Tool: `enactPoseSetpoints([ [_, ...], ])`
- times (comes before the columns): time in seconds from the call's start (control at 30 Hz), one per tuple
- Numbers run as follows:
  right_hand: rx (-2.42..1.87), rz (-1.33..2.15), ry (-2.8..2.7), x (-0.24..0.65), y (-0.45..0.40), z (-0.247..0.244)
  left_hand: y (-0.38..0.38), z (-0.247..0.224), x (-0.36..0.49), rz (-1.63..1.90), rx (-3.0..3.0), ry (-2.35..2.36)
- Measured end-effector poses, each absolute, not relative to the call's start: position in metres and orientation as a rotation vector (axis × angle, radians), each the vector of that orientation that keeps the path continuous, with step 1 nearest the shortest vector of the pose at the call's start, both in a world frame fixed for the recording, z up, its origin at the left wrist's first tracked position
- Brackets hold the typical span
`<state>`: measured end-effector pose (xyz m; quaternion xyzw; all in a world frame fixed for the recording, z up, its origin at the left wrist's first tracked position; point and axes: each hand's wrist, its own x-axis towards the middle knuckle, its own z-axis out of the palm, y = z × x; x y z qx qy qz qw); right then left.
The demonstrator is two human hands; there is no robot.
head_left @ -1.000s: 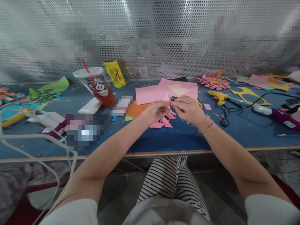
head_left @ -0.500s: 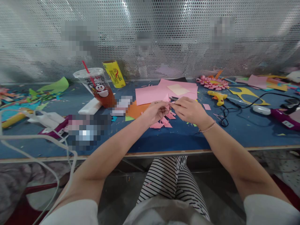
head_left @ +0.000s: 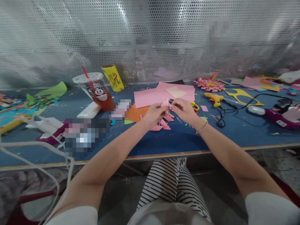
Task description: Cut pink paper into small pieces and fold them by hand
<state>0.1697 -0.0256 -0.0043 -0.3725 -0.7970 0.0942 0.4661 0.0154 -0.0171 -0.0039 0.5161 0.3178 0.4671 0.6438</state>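
My left hand [head_left: 155,115] pinches a small piece of pink paper [head_left: 166,102] between thumb and fingers. Close beside it, my right hand [head_left: 184,109] has its fingertips closed at the right edge of the same piece. Exactly how the right fingers grip it is too small to make out. Below the hands lie several cut pink paper pieces [head_left: 166,124]. Scissors with yellow handles [head_left: 195,106] rest partly hidden behind my right hand. Larger pink paper sheets [head_left: 146,96] lie behind the hands, with an orange sheet [head_left: 134,113] at the left.
A plastic cup of brown drink [head_left: 103,99] and a yellow can [head_left: 113,78] stand at left. On the right are a yellow glue gun [head_left: 214,99] with a black cable, a pink fringed paper flower [head_left: 208,84] and a purple device [head_left: 282,119]. White cables [head_left: 70,168] hang front left.
My right hand has shifted slightly left and down, and its fingers have changed position at the pink piece. The yellow scissor handles now show more. The view has turned slightly.
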Motion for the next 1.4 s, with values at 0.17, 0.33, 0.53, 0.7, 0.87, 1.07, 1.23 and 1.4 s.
enactPoseSetpoints([
  [0.17, -0.900, 0.163, -2.068, 0.167, -0.022, -0.007, -0.020, -0.004, 0.018, 1.097, 1.244, 0.726],
  [0.33, -0.879, 0.121, -2.060, 0.168, -0.020, -0.010, -0.021, -0.001, 0.016, 1.068, 1.236, 0.719],
  [0.53, -0.825, 0.061, -2.153, 0.173, -0.020, -0.010, -0.020, -0.002, 0.012, 0.988, 1.305, 0.784],
  [0.7, -0.818, 0.023, -2.170, 0.175, -0.020, -0.010, -0.016, 0.000, 0.009, 0.945, 1.429, 0.782],
  [0.87, -0.846, 0.064, -2.108, 0.172, -0.018, -0.012, -0.015, 0.003, 0.006, 0.952, 1.667, 0.860],
  [1.07, -0.966, 0.125, -2.076, 0.171, -0.014, -0.017, -0.014, -0.003, 0.007, 0.903, 1.651, 0.891],
  [1.23, -1.001, 0.135, -2.058, 0.169, -0.009, -0.020, -0.009, -0.006, 0.006, 0.998, 1.703, 0.961],
  [1.4, -1.004, 0.442, -1.947, 0.165, -0.011, -0.019, -0.007, -0.005, 0.004, 1.075, 1.686, 0.887],
])
